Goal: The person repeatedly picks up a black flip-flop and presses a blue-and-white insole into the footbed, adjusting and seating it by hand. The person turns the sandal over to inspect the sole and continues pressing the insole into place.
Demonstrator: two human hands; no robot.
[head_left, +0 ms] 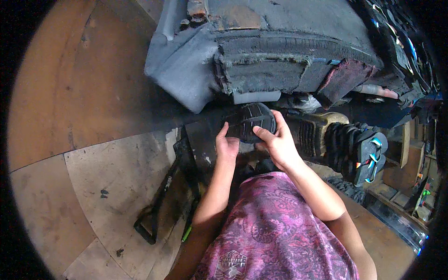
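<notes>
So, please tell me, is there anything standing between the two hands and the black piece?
Nothing visible is in the way: the right hand holds the black piece directly, thumb on top, and the left hand is at its left edge.

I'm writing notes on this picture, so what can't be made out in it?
Left hand: in the head view, most fingers are hidden behind the palm and the black piece.
Black piece: its far side faces away from the head camera.
Dusty grey block: cut off by the head view's top edge.
Dark pile: lost in the head view's black rim.
Green item: too small and blurred there.
</notes>
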